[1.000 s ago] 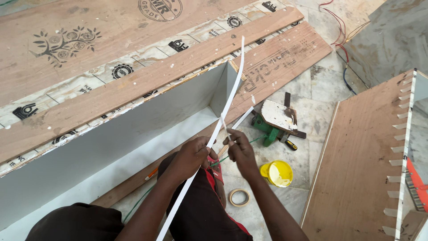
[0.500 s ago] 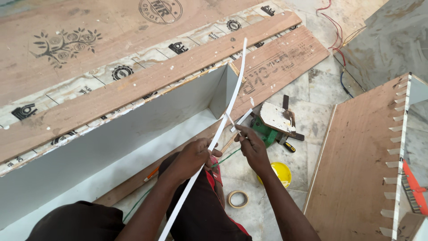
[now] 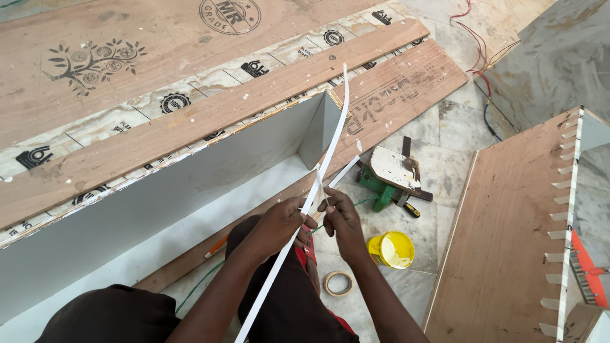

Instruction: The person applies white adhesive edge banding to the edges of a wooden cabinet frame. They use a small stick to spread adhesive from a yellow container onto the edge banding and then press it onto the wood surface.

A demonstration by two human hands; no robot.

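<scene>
Head view: both hands, left hand and right hand, pinch white strip.

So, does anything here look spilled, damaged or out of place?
Mostly no. The yellow tub stands open on the floor with pale paste smeared inside. The white strip bends in both hands, left hand, right hand; no break shows.

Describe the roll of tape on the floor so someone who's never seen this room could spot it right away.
Start at the long white-lined wooden box on the floor, then drop to the person's right hand beside its open end. Just below that hand, on the pale floor tiles, lies the tape roll, flat. It is a small beige ring with an open centre, unlike the solid yellow tub to its right.
</scene>
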